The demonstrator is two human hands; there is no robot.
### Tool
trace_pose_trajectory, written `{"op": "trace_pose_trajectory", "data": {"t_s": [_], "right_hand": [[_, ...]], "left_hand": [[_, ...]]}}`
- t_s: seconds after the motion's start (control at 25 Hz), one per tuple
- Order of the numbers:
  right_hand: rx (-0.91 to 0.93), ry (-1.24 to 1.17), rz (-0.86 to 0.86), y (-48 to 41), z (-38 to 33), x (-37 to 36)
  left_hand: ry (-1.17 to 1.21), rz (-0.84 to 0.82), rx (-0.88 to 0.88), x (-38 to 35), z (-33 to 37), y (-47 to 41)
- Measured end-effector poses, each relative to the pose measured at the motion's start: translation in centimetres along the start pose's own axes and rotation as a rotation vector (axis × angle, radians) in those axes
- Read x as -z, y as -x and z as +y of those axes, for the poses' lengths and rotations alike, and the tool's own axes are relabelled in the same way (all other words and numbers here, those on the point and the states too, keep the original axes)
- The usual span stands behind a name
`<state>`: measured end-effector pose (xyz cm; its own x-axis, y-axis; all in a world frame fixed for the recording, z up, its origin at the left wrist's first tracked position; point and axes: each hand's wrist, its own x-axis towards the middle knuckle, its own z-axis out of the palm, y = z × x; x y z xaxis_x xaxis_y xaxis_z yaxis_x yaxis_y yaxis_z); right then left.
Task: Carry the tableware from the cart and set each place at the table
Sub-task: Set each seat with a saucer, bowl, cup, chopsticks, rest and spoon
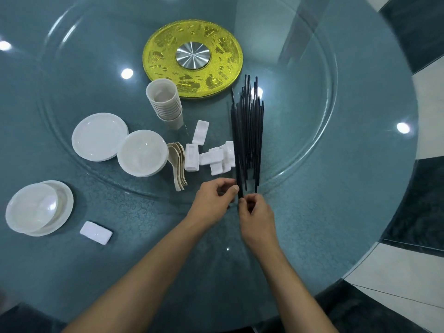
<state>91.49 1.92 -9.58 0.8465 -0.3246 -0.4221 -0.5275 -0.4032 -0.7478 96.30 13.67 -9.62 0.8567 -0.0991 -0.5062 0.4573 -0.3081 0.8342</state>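
- Head view: a round, glass-topped desk (312,224) fills the frame. A clear glass turntable (96,75) lies on it, with a gold disc (223,68) around a steel hub at its centre.
- A stack of white plates (99,137) and a stack of white bowls (143,153) sit touching on the left of the turntable. They are probably stiff, glossy and slippery, and best lifted by the rim.
- One place is begun at the near left, with a bowl (33,207) on a plate (68,200) and a single rest (96,232) just beside them.
- A leaning stack of cups (165,104) stands near the gold disc.
- The black chopsticks (248,135) lie in a loose bundle on the right of the turntable, fanned out towards the far side. They look light, thin, rigid and smooth, so they are likely to roll or slide. Pinching a pair at the near ends seems the best grip.
- The left hand (213,200) has its thumb and curled fingers pinching the near ends of the bundle. The right hand (257,212) pinches a near tip just beside it.
- Nested spoons (179,164) lie between the bowls and a jumbled pile of white chopstick rests (216,159). The rests are small and glazed, and would chip easily.
- No brand or writing can be read. The gold disc has embossed motifs only.
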Motion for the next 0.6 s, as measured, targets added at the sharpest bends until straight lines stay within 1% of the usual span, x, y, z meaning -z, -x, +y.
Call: {"op": "trace_pose_trajectory", "data": {"t_s": [0.2, 0.44, 0.6], "right_hand": [[0.007, -0.019, -0.029, 1.9, 0.2, 0.2], [0.063, -0.043, 0.025, 2.7, 0.0, 1.8], [0.105, -0.116, 0.098, 2.8, -0.3, 2.9]], "left_hand": [[0.032, 0.025, -0.004, -0.2, -0.1, 0.9], [0.068, 0.117, -0.069, 0.3, 0.2, 2.2], [-0.004, 0.183, -0.148, 1.4, 0.3, 3.0]]}}
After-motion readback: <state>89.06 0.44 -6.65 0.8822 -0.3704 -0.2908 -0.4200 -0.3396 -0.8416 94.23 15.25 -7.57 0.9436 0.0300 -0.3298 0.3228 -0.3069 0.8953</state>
